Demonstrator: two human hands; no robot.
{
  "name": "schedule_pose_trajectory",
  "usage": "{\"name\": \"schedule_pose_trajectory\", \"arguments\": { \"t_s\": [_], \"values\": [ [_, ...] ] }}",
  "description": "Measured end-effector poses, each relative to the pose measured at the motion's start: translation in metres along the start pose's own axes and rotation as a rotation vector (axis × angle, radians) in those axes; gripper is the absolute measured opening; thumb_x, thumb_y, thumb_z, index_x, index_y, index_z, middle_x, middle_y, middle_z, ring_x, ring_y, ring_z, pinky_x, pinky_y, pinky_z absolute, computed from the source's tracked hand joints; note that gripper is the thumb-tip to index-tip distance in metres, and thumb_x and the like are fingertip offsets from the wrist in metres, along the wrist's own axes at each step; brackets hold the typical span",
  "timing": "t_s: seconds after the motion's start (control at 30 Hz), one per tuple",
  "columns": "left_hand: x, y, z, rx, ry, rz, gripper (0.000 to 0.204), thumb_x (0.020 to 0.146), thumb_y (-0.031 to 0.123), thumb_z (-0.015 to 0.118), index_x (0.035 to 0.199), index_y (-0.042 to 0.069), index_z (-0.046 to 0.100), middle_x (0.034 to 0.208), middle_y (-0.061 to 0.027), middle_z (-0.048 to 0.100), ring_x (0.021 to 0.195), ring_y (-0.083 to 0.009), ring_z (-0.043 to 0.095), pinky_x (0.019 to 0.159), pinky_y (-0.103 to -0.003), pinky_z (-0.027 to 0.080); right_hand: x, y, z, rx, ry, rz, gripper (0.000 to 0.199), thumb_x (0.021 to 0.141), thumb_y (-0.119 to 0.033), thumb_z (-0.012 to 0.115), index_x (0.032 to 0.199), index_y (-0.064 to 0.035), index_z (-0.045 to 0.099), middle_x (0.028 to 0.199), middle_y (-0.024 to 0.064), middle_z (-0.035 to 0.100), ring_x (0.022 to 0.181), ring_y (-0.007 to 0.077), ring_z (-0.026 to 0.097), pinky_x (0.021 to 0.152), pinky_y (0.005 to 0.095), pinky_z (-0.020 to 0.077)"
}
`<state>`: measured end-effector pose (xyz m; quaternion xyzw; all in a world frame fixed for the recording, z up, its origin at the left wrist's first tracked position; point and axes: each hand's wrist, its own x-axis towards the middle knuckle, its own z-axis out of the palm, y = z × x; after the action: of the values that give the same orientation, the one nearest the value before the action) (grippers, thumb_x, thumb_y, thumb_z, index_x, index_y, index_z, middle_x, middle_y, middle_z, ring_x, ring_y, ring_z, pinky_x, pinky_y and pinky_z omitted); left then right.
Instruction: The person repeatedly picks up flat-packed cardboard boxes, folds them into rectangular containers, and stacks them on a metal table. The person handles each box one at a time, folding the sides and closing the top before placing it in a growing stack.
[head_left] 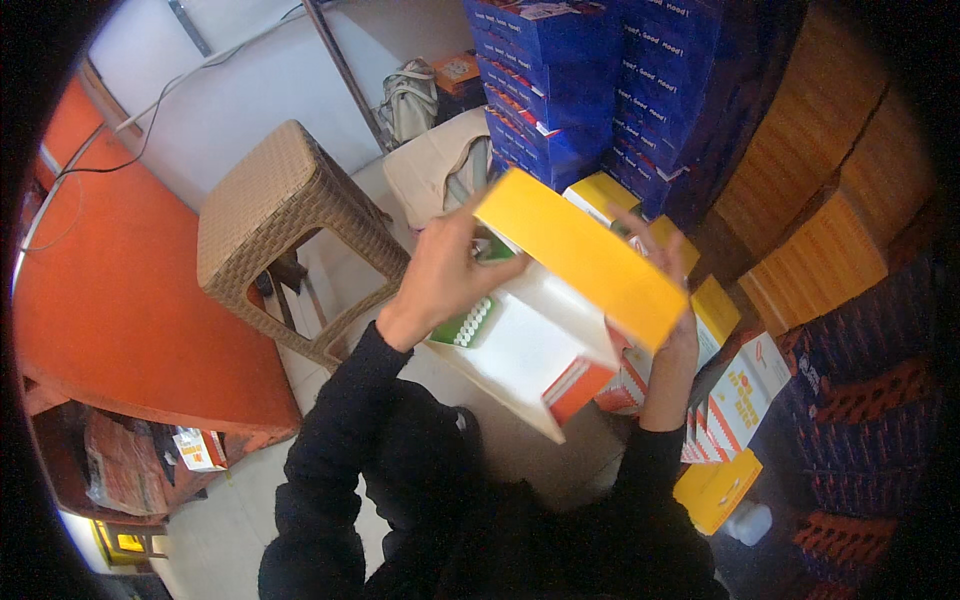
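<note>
Two bare hands are holding up one open box (582, 252) in front of the person's body, between the two black sleeves (340, 420). Its yellow side is facing upward, and its white inside and one orange-red end are showing below. The left hand (447, 268) is pinching the left end of this box, with the thumb lying separately from the other fingers. The right hand (682, 340) is reaching around the right end; its fingers are showing spread and blurred beyond the far edge of the yellow side, and I cannot tell how firmly they are gripping. A green printed part (466, 326) is appearing just under the left wrist, but I cannot tell if it is belonging to the same box.

To the right of the right wrist, a white and red carton (738, 405) is standing tilted, and a yellow carton (717, 490) is lying near it. Beyond the hands, blue boxes (545, 85) are rising in stacks. On the left, a woven brown stool (255, 205) is standing near an orange counter (130, 280).
</note>
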<state>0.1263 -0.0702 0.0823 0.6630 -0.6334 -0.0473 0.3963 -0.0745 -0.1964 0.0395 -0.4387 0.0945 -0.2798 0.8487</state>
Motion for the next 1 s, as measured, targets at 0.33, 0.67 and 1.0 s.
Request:
{"name": "schedule_pose_trajectory", "arguments": {
  "t_s": [0.33,0.67,1.0],
  "values": [
    [-0.011,-0.015,0.008,0.087,0.085,-0.223,0.068,0.081,0.019,0.059,0.14,0.004,0.028,0.067,-0.0215,0.06,0.063,-0.0369,0.064,0.066,-0.044,0.05,0.005,0.019,0.0,-1.252,0.502,-0.454,0.083,0.072,-0.013,0.074,0.14,-0.0027,0.029,0.115,0.0239,0.057,0.101,0.031,0.06,0.088,0.037,0.046],
    [-0.015,-0.021,-0.005,-0.081,0.031,-0.161,0.057,0.091,0.001,0.042,0.145,0.013,0.026,0.08,-0.021,0.059,0.067,-0.0235,0.063,0.068,-0.037,0.047,-0.006,0.004,-0.002,-1.207,0.496,-0.315,0.066,0.079,0.007,0.039,0.142,-0.0102,0.034,0.122,0.0143,0.052,0.105,0.0249,0.055,0.095,0.0361,0.0404],
    [-0.018,-0.021,-0.019,-0.381,0.066,-0.155,0.036,0.093,-0.002,0.041,0.126,0.003,0.055,0.115,-0.008,0.062,0.097,-0.012,0.061,0.09,-0.028,0.046,-0.014,-0.022,-0.036,-0.942,0.207,-0.39,0.05,0.085,-0.002,0.052,0.135,-0.0004,0.046,0.138,0.0101,0.049,0.131,0.0198,0.041,0.111,0.0336,0.0246]
  ]
}}
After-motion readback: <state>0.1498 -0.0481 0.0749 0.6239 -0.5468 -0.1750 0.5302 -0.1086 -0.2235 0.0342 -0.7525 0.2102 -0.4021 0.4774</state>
